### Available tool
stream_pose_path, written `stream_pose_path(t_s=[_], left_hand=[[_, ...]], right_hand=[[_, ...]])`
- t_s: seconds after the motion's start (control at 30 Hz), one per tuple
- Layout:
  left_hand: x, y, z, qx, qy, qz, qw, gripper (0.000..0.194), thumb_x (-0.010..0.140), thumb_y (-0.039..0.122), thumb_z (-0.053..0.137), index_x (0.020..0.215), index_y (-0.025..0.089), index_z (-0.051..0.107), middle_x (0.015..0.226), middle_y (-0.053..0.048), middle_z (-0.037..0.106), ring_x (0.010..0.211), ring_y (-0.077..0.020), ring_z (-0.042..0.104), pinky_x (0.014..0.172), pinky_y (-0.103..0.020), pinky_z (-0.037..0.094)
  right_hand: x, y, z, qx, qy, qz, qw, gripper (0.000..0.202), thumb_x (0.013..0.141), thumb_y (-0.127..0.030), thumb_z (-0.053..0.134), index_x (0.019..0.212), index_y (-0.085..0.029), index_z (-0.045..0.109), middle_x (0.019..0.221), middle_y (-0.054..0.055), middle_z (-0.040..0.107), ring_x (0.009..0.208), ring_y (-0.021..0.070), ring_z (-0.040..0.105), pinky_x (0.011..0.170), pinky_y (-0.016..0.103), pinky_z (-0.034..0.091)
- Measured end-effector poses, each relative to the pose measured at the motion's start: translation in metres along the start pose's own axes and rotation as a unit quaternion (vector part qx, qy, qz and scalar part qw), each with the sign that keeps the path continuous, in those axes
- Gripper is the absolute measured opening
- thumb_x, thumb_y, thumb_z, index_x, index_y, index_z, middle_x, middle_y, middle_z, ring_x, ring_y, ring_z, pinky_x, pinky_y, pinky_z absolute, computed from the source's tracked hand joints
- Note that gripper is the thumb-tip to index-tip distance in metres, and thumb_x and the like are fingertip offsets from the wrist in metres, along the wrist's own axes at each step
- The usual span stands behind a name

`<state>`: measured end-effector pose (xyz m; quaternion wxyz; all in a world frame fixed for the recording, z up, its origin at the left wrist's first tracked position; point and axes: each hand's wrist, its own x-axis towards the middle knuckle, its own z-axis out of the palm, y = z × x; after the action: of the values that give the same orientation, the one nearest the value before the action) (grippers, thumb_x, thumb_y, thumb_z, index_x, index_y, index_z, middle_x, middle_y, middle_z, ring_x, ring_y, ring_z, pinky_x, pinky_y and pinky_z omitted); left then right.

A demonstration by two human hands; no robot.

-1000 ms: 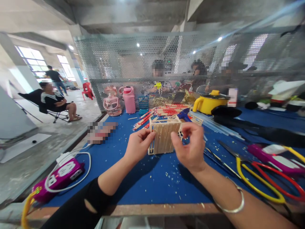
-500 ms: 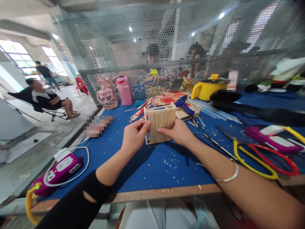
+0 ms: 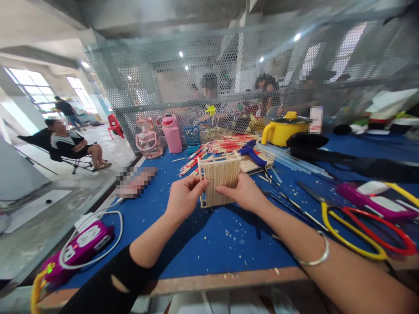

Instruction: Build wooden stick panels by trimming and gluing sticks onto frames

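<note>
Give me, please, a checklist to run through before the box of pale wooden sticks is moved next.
1. Left hand on the box of pale wooden sticks: ok, at its left edge.
2. Right hand holding it: ok, thumb on the slatted face.
3. Blue gun-shaped tool not touching the box: cannot tell, they overlap in view.
4. Scissors with yellow and red handles clear of both hands: ok, off right.
5. Blue table covering free of scraps: not ok, pale bits scattered.
</note>
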<state>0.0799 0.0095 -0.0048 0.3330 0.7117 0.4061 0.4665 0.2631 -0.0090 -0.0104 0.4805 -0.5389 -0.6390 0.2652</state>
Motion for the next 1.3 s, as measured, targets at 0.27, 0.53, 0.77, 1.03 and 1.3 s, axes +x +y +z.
stream_pose_path(t_s=[0.27,0.53,0.77,1.03,1.3], left_hand=[[0.000,0.000,0.001,-0.024,-0.006,-0.017,1.000,0.025,0.079,0.037,0.061,0.074,0.013,0.066,0.060,0.001,0.062,0.054,-0.0099,0.051,0.054,-0.020,0.040],[-0.001,-0.002,0.001,-0.016,-0.006,-0.013,1.000,0.028,0.079,0.039,0.060,0.074,0.013,0.067,0.061,0.000,0.061,0.055,-0.0105,0.051,0.054,-0.021,0.039],[0.000,-0.003,0.002,0.003,-0.008,-0.002,1.000,0.031,0.080,0.042,0.058,0.072,0.013,0.066,0.059,0.000,0.060,0.055,-0.0109,0.049,0.054,-0.022,0.037],[0.001,-0.001,0.002,0.007,-0.010,0.010,1.000,0.028,0.081,0.039,0.057,0.074,0.014,0.067,0.060,0.001,0.059,0.056,-0.0111,0.047,0.056,-0.023,0.036],[0.000,-0.001,0.004,0.001,-0.014,0.018,1.000,0.027,0.081,0.037,0.057,0.071,0.014,0.066,0.057,0.002,0.056,0.055,-0.0106,0.045,0.054,-0.022,0.034]], right_hand=[[-0.002,-0.006,0.000,0.016,0.002,0.015,1.000,0.045,0.065,-0.026,0.073,0.107,-0.016,0.059,0.105,0.009,0.069,0.096,0.0241,0.065,0.083,0.038,0.051],[-0.002,-0.003,0.003,-0.001,0.002,0.002,1.000,0.047,0.067,-0.032,0.071,0.109,-0.017,0.055,0.107,0.009,0.067,0.098,0.0231,0.062,0.086,0.038,0.048],[-0.009,-0.012,-0.012,-0.021,0.314,-0.134,0.940,0.036,0.075,-0.037,0.060,0.103,-0.021,0.044,0.093,0.003,0.053,0.081,0.0178,0.054,0.077,0.038,0.046],[0.023,-0.096,-0.031,-0.258,-0.049,-0.318,0.911,0.008,0.078,-0.023,0.055,0.083,-0.020,0.061,0.082,0.002,0.065,0.078,0.0165,0.058,0.072,0.030,0.043],[0.038,-0.100,-0.024,-0.348,-0.106,-0.267,0.893,0.015,0.075,-0.030,0.060,0.076,-0.018,0.068,0.085,0.006,0.063,0.085,0.0201,0.056,0.077,0.033,0.041]])
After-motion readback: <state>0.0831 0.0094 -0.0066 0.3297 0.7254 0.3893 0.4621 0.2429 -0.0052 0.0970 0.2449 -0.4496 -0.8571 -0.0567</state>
